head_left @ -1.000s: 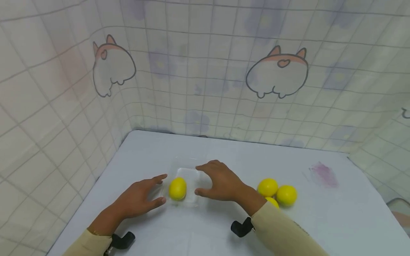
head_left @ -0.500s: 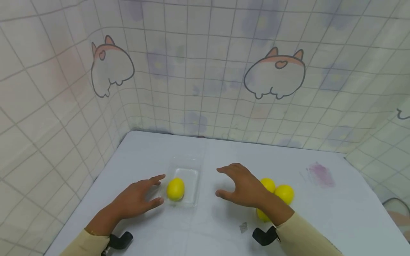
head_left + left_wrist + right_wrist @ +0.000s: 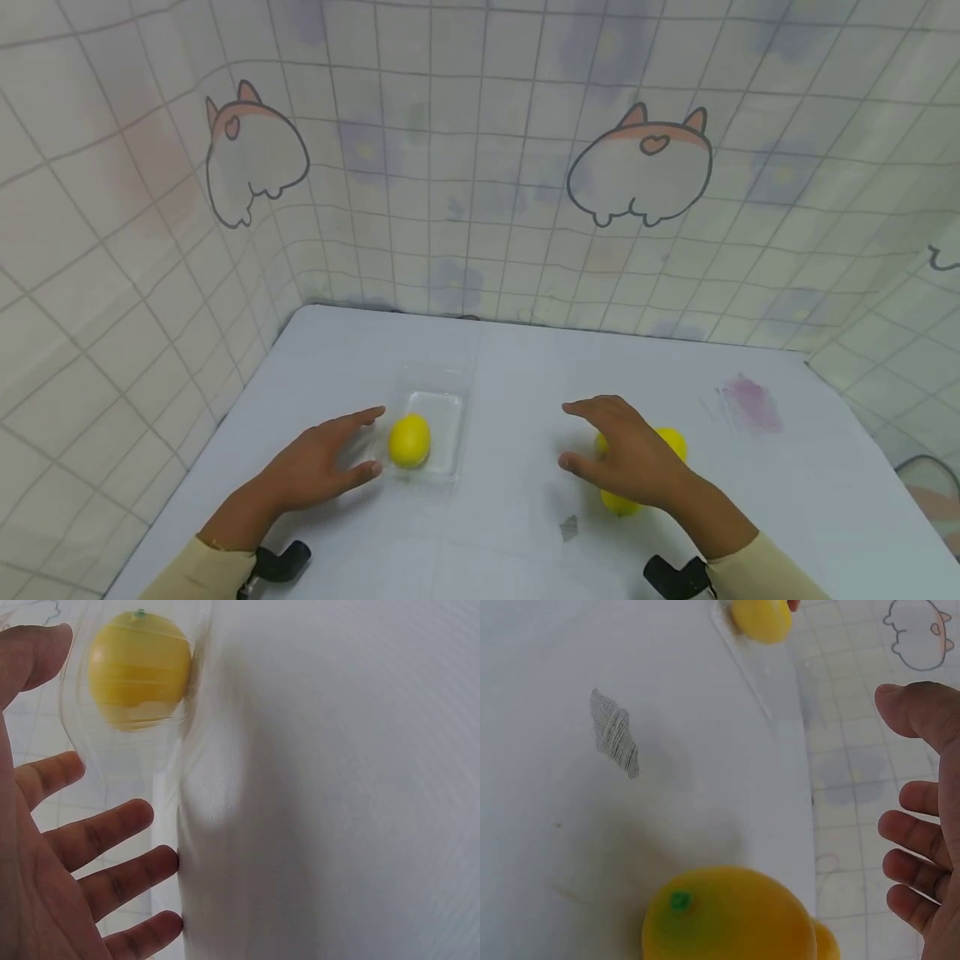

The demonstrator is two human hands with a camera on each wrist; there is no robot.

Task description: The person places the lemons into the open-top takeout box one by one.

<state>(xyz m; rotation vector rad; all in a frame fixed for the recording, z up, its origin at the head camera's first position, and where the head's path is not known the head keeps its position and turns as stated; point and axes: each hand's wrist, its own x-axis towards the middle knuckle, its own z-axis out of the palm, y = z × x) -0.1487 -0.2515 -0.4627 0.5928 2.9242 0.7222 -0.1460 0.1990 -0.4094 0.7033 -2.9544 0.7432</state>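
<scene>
A clear plastic container (image 3: 447, 433) stands on the table with one yellow lemon (image 3: 409, 441) in its near left part. Beside its left wall is my left hand (image 3: 318, 462), fingers spread and thumb apart, holding nothing. The left wrist view has the same lemon (image 3: 140, 671) behind the clear wall, close to the thumb and fingertips. My right hand (image 3: 626, 454), fingers loosely bent and nothing in them, is above a group of lemons (image 3: 672, 442) and partly hides them. A lemon with a green nub (image 3: 727, 919) appears large in the right wrist view.
The white table (image 3: 517, 550) meets a patterned curtain (image 3: 480, 167) at its back and sides. A small grey patch (image 3: 569, 527) lies in front of the right hand, and a pink stain (image 3: 752, 403) marks the table's right side. Part of another person's hand (image 3: 933, 507) shows at the right edge.
My right hand has moved right, from beside the container to over the group of lemons. The left hand has stayed by the container. The lemon in the container lies as before.
</scene>
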